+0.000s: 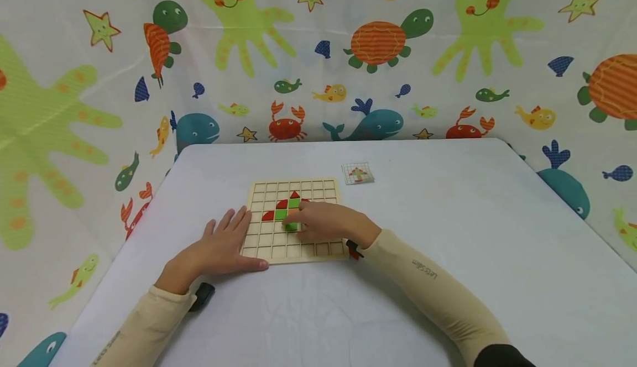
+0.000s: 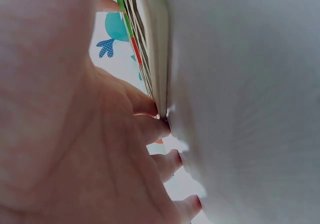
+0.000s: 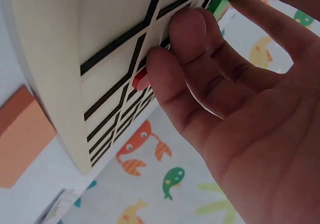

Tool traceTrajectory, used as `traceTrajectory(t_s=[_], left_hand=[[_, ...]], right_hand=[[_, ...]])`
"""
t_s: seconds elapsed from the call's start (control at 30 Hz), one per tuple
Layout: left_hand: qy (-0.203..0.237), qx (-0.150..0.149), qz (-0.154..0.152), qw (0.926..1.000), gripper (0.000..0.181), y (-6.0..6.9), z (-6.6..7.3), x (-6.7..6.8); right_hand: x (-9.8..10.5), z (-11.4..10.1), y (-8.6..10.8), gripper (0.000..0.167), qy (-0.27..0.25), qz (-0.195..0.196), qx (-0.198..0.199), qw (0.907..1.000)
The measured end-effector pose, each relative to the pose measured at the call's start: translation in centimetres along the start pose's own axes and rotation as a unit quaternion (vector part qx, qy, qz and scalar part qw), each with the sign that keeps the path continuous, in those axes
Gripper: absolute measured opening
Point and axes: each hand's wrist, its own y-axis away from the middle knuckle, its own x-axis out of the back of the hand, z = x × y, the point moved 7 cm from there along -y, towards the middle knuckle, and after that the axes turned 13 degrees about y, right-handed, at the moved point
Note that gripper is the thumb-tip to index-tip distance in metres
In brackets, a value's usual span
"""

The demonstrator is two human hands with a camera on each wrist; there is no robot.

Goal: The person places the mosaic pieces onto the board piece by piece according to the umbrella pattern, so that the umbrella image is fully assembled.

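Observation:
A square wooden grid board (image 1: 261, 250) lies on the white table, bearing red and green pieces arranged in its cells. My left hand (image 1: 216, 248) rests at the board's left edge, fingers spread and thumb along the near corner; the left wrist view shows its fingertips beside the board's rim. Over the middle of the board, my right hand (image 1: 330, 222) pinches a green block (image 1: 291, 227) just below another green square (image 1: 281, 214). Part of that grip is hidden. Its other fingers (image 3: 187, 34) are bent close to the board. A red triangle (image 1: 294, 194) tops the pattern.
A small card (image 1: 358, 173) with a gridded picture lies beyond the board's far right corner. An orange-red block (image 3: 25, 139) sits on the table beside the board, mostly under my right wrist in the head view. A sea-animal curtain (image 1: 298, 35) hangs behind the table.

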Motion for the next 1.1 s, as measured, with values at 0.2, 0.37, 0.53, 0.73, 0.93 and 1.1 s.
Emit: traceTrajectory(t_s=[0.2, 0.37, 0.53, 0.73, 0.93, 1.1], left_hand=[[-0.001, 0.000, 0.000, 1.0000, 0.135, -0.1, -0.2, 0.2], [-0.006, -0.003, 0.000, 1.0000, 0.136, -0.2, -0.4, 0.3], [-0.007, -0.011, 0.005, 0.9999, 0.134, -0.7, -0.6, 0.4], [-0.004, -0.013, 0.005, 0.9999, 0.135, -0.9, -0.6, 0.6], [-0.002, -0.016, 0.003, 0.9999, 0.134, -1.0, -0.7, 0.6], [-0.004, -0.015, 0.001, 0.9999, 0.135, -1.0, -0.9, 0.9]], right_hand=[[0.3, 0.3, 0.1, 0.040, -0.015, -0.003, 0.000, 0.9999], [1.4, 1.5, 0.8, 0.040, -0.063, 0.013, 0.000, 0.9980], [2.7, 4.4, 2.7, 0.035, -0.094, 0.013, -0.055, 0.9940], [1.9, 7.8, 4.9, 0.029, -0.102, -0.049, -0.135, 0.9844], [0.6, 8.7, 5.7, 0.024, -0.105, -0.099, -0.161, 0.9763], [-0.2, 8.7, 5.0, 0.022, -0.091, -0.113, -0.158, 0.9767]])
